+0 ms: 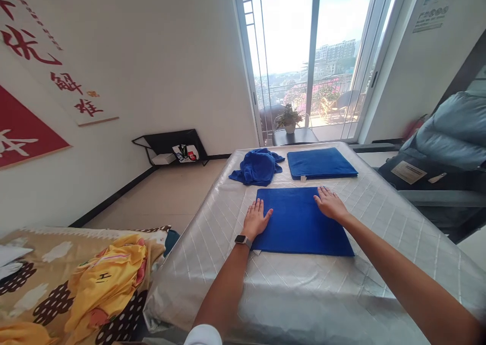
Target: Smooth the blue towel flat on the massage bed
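Observation:
A blue towel [298,226], folded into a flat rectangle, lies in front of me on the silver quilted table cover [304,294]. My left hand [256,220] rests flat over its left edge, fingers stretched out. My right hand [329,204] lies palm down at its upper right corner, with the fingers extended. Neither hand grips anything. Behind it to the right sits another flat folded blue towel [321,163] with a small white tag at its front edge. Farther left is a crumpled blue towel [258,166] in a loose heap.
At lower left, yellow clothing [110,274] lies on a brown patterned cloth. A potted plant [289,118] stands on a chair beyond the table, before the glass sliding door. A grey padded armchair [451,132] is at right. A black low rack [172,147] stands against the wall.

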Available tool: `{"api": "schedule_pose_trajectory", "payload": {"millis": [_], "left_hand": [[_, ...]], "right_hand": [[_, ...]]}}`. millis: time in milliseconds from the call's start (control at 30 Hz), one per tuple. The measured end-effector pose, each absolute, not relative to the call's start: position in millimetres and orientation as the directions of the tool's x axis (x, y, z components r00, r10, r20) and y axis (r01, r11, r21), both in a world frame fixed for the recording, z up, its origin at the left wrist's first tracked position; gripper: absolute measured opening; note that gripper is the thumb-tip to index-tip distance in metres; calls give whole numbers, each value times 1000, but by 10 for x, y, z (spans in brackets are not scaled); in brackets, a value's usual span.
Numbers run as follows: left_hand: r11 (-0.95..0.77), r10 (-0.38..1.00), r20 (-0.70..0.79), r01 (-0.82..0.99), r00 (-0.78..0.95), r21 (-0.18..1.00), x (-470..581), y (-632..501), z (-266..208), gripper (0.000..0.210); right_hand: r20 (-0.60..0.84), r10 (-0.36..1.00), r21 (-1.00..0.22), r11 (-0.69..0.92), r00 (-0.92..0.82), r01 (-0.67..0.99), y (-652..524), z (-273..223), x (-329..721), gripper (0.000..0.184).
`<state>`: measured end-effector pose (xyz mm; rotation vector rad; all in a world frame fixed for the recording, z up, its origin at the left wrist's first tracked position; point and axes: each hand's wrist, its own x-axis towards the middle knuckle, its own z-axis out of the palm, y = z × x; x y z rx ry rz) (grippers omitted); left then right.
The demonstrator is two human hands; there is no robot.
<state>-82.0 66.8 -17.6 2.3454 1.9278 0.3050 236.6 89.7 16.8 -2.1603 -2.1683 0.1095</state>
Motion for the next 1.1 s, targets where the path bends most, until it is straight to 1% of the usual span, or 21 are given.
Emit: {"api": "schedule_pose_trajectory", "payload": {"millis": [133, 333, 400, 500, 567, 633, 733, 767, 833, 900, 967, 1100], "left_hand": [[-210, 975, 109, 962, 193, 177, -819, 654, -168, 85], [-197, 978, 96, 971, 185, 133, -810, 630, -124, 85], [-188, 977, 129, 975, 172, 122, -811, 622, -90, 83], [-215, 954, 237, 969, 181, 125, -773, 576, -13, 75], [-299, 927, 275, 945, 256, 130, -670, 515, 51, 69], [-449, 876, 256, 886, 409, 120, -467, 456, 113, 64], [-678, 725, 236, 730, 647, 81, 36, 485, 166, 61], [-725, 678, 249, 685, 692, 68, 243, 545, 164, 61], [-762, 633, 292, 644, 717, 72, 666, 738, 130, 61], [-742, 658, 309, 662, 687, 107, 1034, 972, 66, 58], [-695, 710, 293, 705, 641, 143, 1272, 1171, -6, 57], [-617, 786, 182, 766, 591, 181, 1234, 1325, -107, 61]], "right_hand": [[-10, 1000, -124, -19, 18, 992, 1150, 37, 2391, 64], [88, 996, -130, -3, 15, 991, 1160, -190, 2420, 65], [94, 995, -139, -8, 21, 990, 1147, -186, 2417, 65], [95, 995, -152, -9, 24, 988, 1138, -161, 2400, 64], [105, 994, -160, -11, 28, 987, 1136, -157, 2388, 64], [119, 992, -166, -9, 30, 986, 1136, -163, 2379, 64], [132, 991, -168, -7, 29, 986, 1133, -179, 2382, 63], [136, 990, -161, 0, 22, 987, 1129, -184, 2390, 63], [144, 990, -139, 26, -6, 990, 1113, -196, 2416, 61], [147, 988, -121, 56, -38, 991, 1095, -208, 2448, 61], [137, 989, -118, 73, -57, 990, 1083, -217, 2470, 63], [126, 991, -130, 52, -36, 990, 1099, -210, 2451, 61]]}}
